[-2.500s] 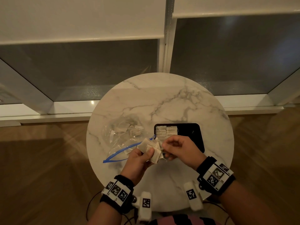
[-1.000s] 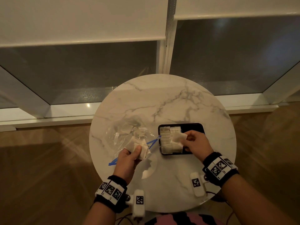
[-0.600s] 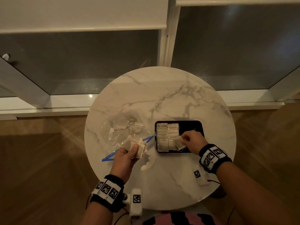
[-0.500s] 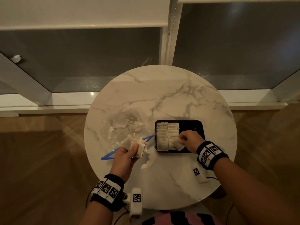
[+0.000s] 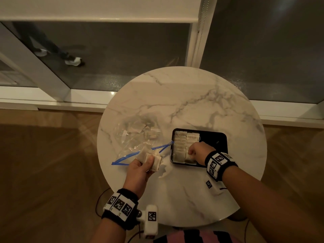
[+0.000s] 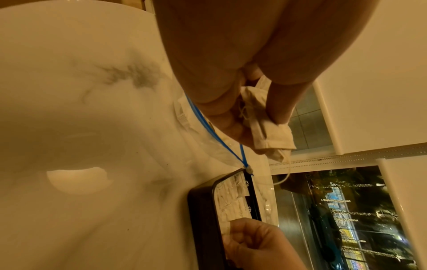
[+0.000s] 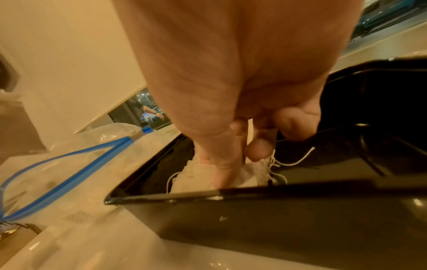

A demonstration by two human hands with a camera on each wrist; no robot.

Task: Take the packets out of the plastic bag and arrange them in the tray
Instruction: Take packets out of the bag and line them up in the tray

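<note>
Left hand [image 5: 140, 168] is nearest, over the table's near-left: thumb on top, fingers under, clamping a small bunch of white packets [image 5: 152, 159]. The count is unclear, since they overlap and the palm hides their lower ends. Left wrist view shows the thumb and fingers [image 6: 231, 126] curled round the bunch, a thread hanging off it.

Right hand [image 5: 198, 152] is down in the black tray [image 5: 220, 137] at its near-left corner. Thumb and fingertips [image 7: 221, 164] are pinched on one packet [image 7: 251, 175] resting on the tray floor; most of that packet is covered by the hand and the tray's near wall, only its strings and a bit of paper show.

Rows of packets [image 5: 185, 141] fill the tray's left part; the nearest ones are hidden behind the right hand.

The clear zip bag [image 5: 138, 137] lies left of the tray, blue zip strip [image 5: 140, 153] gaping, its end touching the tray's corner. More packets are inside; glare makes them hard to count.

All of it sits on a round marble table [image 5: 192, 102].
</note>
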